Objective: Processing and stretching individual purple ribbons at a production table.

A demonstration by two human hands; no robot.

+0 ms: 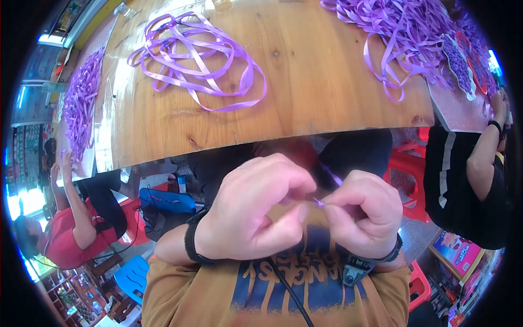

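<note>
In front of my chest, my right hand (362, 215) pinches a small bit of purple ribbon (319, 203) between thumb and index finger. My left hand (259, 210) is curled close beside it, its fingertips almost at the ribbon. What the left fingers grip, if anything, is hidden behind the hand. A strip of the same purple shows just above my right hand. On the wooden table (305, 82) ahead lies a loose, looped bundle of purple ribbon lanyards (201, 60).
A large heap of purple ribbons (403, 32) covers the table's far right, beside a tray of small purple pieces (457, 65). Another heap (81, 103) lies at the left. People sit on both sides. A red stool (408, 174) and a blue stool (132, 278) stand nearby.
</note>
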